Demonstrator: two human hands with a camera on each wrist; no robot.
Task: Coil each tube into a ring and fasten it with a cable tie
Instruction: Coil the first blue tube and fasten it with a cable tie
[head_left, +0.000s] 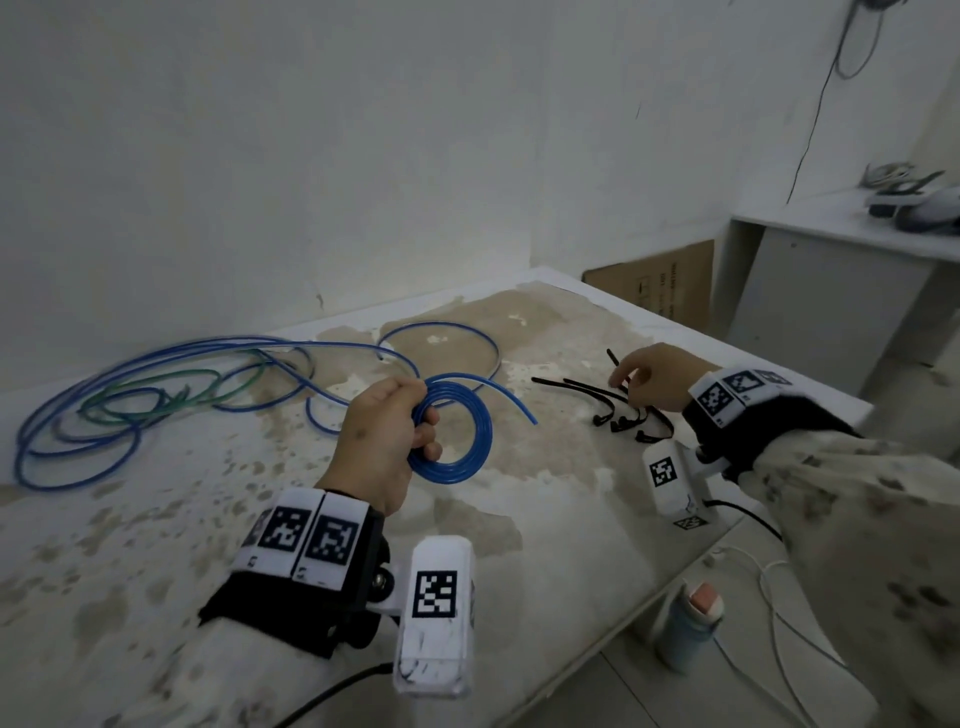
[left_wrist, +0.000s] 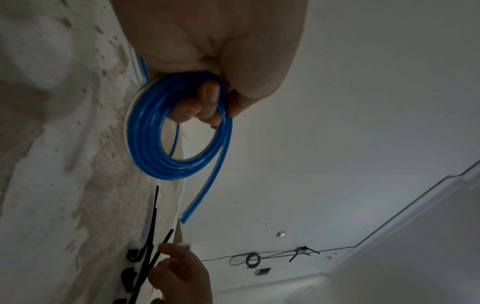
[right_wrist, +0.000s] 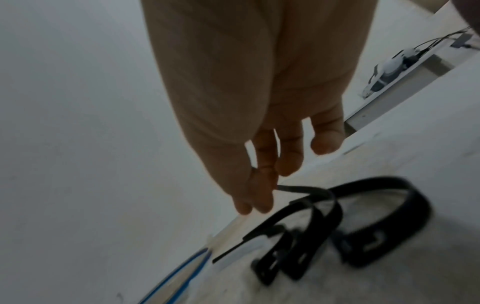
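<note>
One left hand (head_left: 382, 441) grips blue coil (head_left: 457, 457); only rt wrist cam shows right hand (right_wrist: 259, 144) pinching cable tie (right_wrist: 306, 189)

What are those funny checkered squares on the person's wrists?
Both bare hands, left hand and right hand, wear black wrist cuffs carrying white tags printed with black square codes. A white camera block with a black cable hangs from each cuff. Sleeves are pale and speckled.
</note>
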